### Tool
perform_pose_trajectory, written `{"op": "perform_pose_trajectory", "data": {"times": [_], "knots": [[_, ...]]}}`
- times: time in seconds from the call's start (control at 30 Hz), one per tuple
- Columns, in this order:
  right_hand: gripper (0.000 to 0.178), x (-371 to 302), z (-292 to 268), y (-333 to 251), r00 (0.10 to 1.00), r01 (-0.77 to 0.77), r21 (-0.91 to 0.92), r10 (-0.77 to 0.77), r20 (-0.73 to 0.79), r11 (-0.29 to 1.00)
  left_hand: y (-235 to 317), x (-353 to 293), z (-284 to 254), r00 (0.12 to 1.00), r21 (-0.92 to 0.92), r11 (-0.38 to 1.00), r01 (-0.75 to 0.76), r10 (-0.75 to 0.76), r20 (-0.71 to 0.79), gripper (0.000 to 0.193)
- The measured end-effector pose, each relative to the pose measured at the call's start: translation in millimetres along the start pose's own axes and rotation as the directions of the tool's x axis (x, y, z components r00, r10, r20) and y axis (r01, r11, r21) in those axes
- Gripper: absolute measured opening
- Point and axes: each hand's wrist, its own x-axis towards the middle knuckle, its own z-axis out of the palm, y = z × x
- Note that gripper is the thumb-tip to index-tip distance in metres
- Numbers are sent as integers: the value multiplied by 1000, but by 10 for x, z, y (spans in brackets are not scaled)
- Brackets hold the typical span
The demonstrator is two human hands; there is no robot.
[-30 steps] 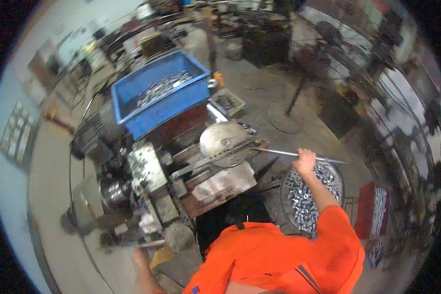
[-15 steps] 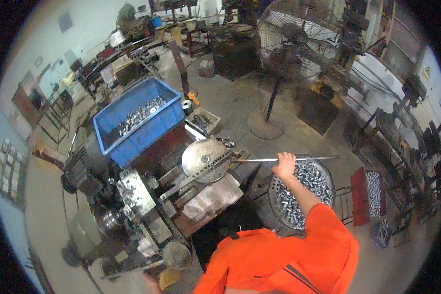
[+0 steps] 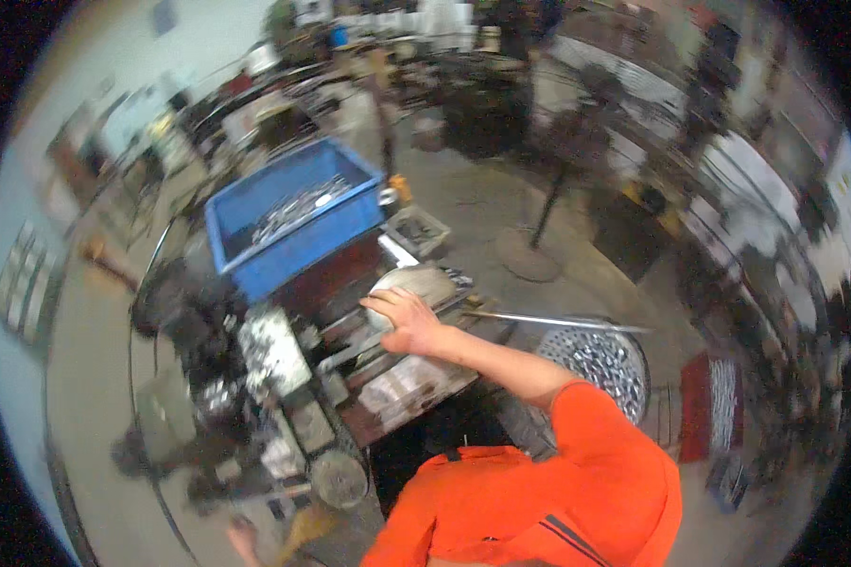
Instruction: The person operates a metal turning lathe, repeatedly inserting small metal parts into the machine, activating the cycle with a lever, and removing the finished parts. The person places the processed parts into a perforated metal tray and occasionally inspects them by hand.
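Observation:
My right hand [image 3: 402, 319] reaches across the machine and is over the round metal disc [image 3: 430, 283], covering part of it. Its fingers look stretched and apart, holding nothing I can make out; whether it touches the disc I cannot tell. A long metal rod [image 3: 558, 322] extends right from beside the disc, above a round perforated pan [image 3: 641, 378] of small shiny metal parts. Low at the left, my left hand [image 3: 241, 539] is blurred and partly cut off, near a round handwheel [image 3: 338, 479]; its fingers are unclear.
A blue crate [image 3: 298, 231] with metal pieces stands behind the machine bed [image 3: 274, 352]. Beyond the disc lies a small tray [image 3: 418, 231]. At the right is a red bin [image 3: 696, 406] of metal parts. A standing fan's base [image 3: 529, 255] is on the floor.
My right hand has let go of the metal rod and moved left to the disc. My left hand has shifted slightly left. The view has moved and blurred.

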Motion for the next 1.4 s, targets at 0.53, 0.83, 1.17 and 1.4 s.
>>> {"op": "perform_pose_trajectory", "data": {"times": [0.53, 0.83, 1.17, 1.4], "knots": [[30, 1244, 1621, -1475, 765, 317, -211, -118, 634, 925, 719, -582, -1630, 748, 235, 713, 660, -596, -293, 49], [31, 1254, 1709, -1492, 749, 390, -187, -193, 633, 901, 317, -403, -1764, 731, 18, 745, 667, -649, -208, 59], [24, 1217, 1721, -1479, 752, 413, -160, -237, 615, 896, 1673, -677, -1484, 682, 130, 670, 731, -709, -178, 46], [22, 1299, 1430, -1474, 799, 474, -193, -328, 505, 859, 1096, -271, -1528, 936, 78, 934, 349, -351, 16, 33]]}}
